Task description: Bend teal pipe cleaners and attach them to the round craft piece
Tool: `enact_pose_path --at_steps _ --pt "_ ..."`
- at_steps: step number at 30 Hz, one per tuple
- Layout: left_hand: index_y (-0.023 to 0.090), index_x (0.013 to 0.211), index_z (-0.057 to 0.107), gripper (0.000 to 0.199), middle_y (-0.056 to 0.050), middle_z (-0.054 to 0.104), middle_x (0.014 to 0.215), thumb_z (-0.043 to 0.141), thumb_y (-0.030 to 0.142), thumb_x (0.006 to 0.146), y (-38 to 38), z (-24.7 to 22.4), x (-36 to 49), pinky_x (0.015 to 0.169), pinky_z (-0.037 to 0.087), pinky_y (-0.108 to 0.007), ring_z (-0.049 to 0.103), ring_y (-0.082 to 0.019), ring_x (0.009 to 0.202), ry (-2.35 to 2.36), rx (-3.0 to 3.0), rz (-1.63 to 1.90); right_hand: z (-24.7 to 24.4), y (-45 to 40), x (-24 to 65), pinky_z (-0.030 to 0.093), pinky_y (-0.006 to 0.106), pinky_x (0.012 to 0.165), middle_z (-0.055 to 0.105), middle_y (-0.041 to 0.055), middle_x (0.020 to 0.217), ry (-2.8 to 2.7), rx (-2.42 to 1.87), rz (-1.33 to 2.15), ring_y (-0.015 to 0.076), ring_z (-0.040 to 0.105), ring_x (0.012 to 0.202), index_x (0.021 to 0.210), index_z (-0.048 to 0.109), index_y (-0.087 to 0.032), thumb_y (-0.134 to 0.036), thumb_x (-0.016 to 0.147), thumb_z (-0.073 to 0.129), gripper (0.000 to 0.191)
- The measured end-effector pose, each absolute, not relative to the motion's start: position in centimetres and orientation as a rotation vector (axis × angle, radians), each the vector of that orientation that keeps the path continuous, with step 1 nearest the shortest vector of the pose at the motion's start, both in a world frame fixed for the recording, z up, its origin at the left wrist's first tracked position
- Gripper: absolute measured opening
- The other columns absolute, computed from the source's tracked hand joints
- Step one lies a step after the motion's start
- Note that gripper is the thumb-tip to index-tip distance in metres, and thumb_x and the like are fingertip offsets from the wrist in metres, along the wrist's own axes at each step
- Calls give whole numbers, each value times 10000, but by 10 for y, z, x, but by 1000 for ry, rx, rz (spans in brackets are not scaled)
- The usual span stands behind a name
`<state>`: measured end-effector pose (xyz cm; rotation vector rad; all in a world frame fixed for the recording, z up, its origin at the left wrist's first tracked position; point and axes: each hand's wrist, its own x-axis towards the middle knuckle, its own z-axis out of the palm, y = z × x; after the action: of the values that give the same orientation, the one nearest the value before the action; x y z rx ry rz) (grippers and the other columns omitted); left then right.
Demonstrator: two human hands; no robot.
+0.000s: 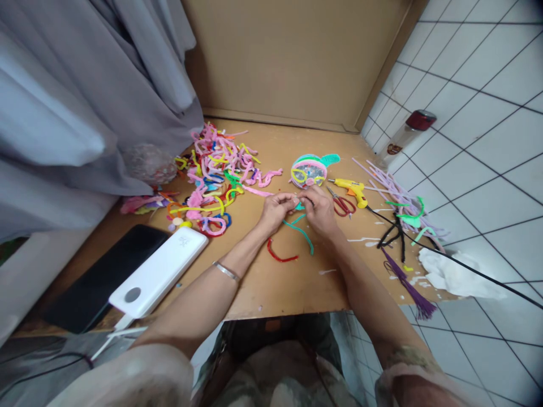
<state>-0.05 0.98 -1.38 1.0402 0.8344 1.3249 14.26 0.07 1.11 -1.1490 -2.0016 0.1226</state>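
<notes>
Over the middle of the table, my left hand (278, 210) and my right hand (317, 209) meet with fingertips pinched. A small teal pipe cleaner piece (299, 206) shows between them, partly hidden by the fingers. Just below the hands lies a longer teal pipe cleaner (306, 234), loosely bent. Nearer the table's front edge is a curved red pipe cleaner (280, 255). Beyond my fingers sits a round clear-and-pink ornament (309, 169) with yellow loops and a green fuzzy piece (331, 159) sticking out to the right.
Red-handled scissors (343, 204) and a yellow glue gun (352, 189) lie right of my hands; its black cord runs right. A heap of pipe cleaners (220, 158) fills the back left. At left are a white power bank (159, 271) and a black phone-like slab (106, 277). A purple tassel (409, 285) lies right.
</notes>
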Motion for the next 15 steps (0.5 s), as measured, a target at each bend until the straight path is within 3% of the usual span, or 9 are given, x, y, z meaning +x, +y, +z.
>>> enact_pose_path --at_steps 9,15 --pt "148 615 671 291 24 577 539 860 356 539 10 -14 -1 516 369 -217 467 -73 500 817 986 1332 9 0 140 489 351 844 669 84 895 -1947 -1140 200 241 624 915 849 692 -208 -201 921 460 243" --pt "146 650 689 302 21 608 554 860 355 513 12 -13 0 513 390 -209 497 -73 506 833 881 1406 13 4 143 520 369 877 714 92 1076 -1712 -1063 336 231 651 990 1079 693 -207 -305 946 498 256"
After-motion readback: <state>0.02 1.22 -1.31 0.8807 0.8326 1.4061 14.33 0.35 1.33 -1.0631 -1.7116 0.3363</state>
